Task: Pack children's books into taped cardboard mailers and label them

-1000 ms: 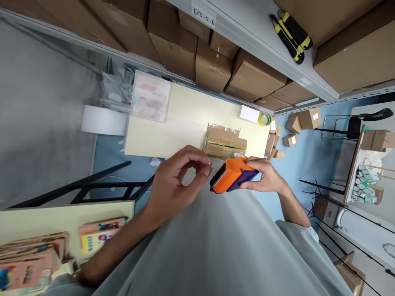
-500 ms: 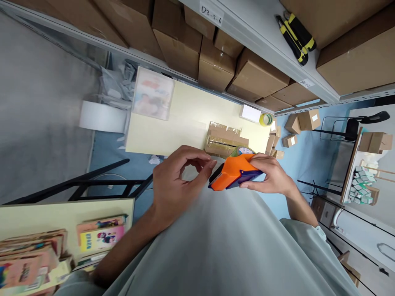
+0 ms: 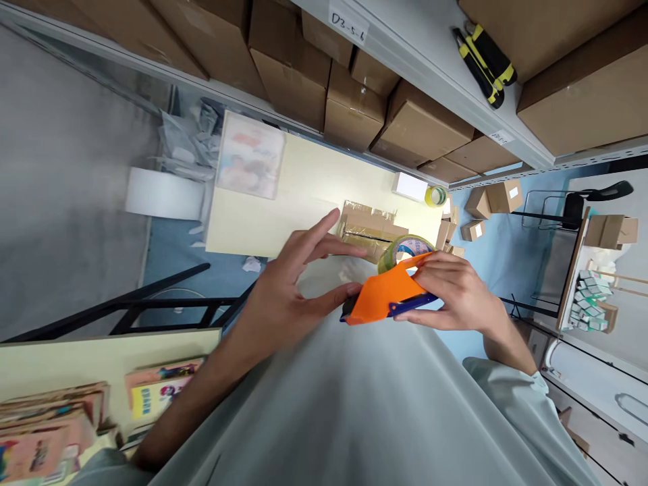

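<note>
My right hand point(image 3: 453, 290) grips an orange and dark blue tape dispenser point(image 3: 382, 293) in front of my chest. A roll of clear yellowish tape point(image 3: 391, 260) sits on the dispenser's far side, its printed core showing. My left hand point(image 3: 298, 283) is open, fingers spread, with the thumb tip at the dispenser's dark front end. Beyond the hands, a cardboard box point(image 3: 364, 226) with shiny tape across it lies on the pale yellow table point(image 3: 308, 175); the dispenser and roll cover part of the near side.
A white box point(image 3: 410, 186) and a tape roll point(image 3: 435, 196) stand at the table's right end. A plastic-covered sheet point(image 3: 252, 155) lies at its left. Overhead, a shelf holds cardboard boxes point(image 3: 354, 108) and box cutters point(image 3: 483, 64). Books point(image 3: 45, 432) are stacked lower left.
My left hand's fingers have spread from a pinch, its thumb now at the dispenser's end. The dispenser has turned and lowered slightly in my right hand, showing more of the tape roll.
</note>
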`<move>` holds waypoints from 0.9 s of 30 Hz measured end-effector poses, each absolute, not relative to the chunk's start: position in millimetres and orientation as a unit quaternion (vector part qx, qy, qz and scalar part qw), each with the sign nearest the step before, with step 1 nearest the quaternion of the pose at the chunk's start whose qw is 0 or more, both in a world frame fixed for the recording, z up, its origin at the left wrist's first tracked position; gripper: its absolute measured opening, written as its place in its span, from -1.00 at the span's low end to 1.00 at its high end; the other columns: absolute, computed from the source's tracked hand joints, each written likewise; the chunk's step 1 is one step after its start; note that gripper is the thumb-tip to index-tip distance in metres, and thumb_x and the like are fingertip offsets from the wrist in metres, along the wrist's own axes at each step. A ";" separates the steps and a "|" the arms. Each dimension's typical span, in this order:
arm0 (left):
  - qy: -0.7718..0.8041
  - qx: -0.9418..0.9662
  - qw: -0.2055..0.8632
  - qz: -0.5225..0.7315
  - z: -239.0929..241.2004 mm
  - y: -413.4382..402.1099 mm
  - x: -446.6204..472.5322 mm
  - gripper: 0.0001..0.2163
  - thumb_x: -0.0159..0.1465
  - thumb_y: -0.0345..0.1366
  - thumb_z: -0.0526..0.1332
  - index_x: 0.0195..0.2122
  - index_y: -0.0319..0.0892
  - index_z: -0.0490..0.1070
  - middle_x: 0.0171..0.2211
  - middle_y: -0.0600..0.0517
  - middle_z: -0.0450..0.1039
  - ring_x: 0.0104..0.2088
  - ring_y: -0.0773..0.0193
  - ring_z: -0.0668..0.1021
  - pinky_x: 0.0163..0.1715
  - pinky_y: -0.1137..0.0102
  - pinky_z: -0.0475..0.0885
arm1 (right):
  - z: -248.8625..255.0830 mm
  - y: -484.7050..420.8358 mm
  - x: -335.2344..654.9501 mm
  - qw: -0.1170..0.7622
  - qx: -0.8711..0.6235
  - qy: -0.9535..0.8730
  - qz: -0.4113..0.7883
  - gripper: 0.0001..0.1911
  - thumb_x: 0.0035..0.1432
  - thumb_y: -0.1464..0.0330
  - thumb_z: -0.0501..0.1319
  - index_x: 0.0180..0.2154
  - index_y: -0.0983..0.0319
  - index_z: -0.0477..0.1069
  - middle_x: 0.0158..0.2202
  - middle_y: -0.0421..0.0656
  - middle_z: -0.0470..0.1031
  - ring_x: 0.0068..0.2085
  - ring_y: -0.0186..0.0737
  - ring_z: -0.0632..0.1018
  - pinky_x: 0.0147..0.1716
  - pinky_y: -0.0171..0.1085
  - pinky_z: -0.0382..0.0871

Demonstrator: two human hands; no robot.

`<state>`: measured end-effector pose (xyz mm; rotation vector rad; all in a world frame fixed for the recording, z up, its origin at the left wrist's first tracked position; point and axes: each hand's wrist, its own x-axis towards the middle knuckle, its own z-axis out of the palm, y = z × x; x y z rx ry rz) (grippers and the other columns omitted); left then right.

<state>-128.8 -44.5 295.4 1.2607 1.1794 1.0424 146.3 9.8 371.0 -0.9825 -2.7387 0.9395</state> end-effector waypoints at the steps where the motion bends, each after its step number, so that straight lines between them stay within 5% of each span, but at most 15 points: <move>1: 0.484 0.530 0.541 0.438 296.1 -43.5 -130.6 -0.19 0.30 -0.10 0.46 0.53 0.09 0.15 -0.05 -0.04 0.71 0.13 0.03 0.65 0.13 0.07 0.59 | 373.8 9.8 145.4 0.038 -0.317 -0.896 0.307 -0.61 0.32 -0.03 0.38 -0.26 0.16 0.52 -0.41 -0.13 0.52 -0.29 -0.06 0.58 -0.15 -0.10 0.48; 12: 0.425 0.547 0.543 0.475 286.5 -43.9 -132.9 -0.15 0.40 -0.35 0.37 0.58 0.20 -0.07 -0.28 0.15 0.62 -0.18 0.22 0.68 0.16 0.09 0.60 | 379.5 14.4 141.5 0.026 -0.322 -0.900 0.292 -0.60 0.38 -0.03 0.32 -0.26 0.17 0.52 -0.40 -0.11 0.53 -0.30 -0.07 0.56 -0.21 -0.12 0.43; 18: 0.493 0.511 0.535 0.457 279.4 -44.2 -124.5 -0.15 0.44 -0.21 0.32 0.60 0.18 -0.20 -0.24 0.15 0.63 -0.13 0.23 0.69 0.12 0.14 0.58 | 373.1 20.9 138.6 -0.027 -0.372 -0.860 0.347 -0.50 0.41 -0.09 0.26 -0.36 0.18 0.46 -0.49 -0.19 0.44 -0.45 -0.22 0.42 -0.36 -0.23 0.25; 27: 0.572 0.372 0.648 0.339 267.9 -33.9 -128.1 0.04 0.27 0.00 0.43 0.60 -0.09 -0.20 -0.23 0.07 0.67 -0.06 0.13 0.70 0.14 0.15 0.56 | 379.4 34.0 149.2 -0.203 -0.463 -0.749 0.428 -0.41 0.38 -0.18 0.21 -0.15 0.22 0.61 -0.51 -0.23 0.49 -0.54 -0.33 0.36 -0.44 -0.30 0.11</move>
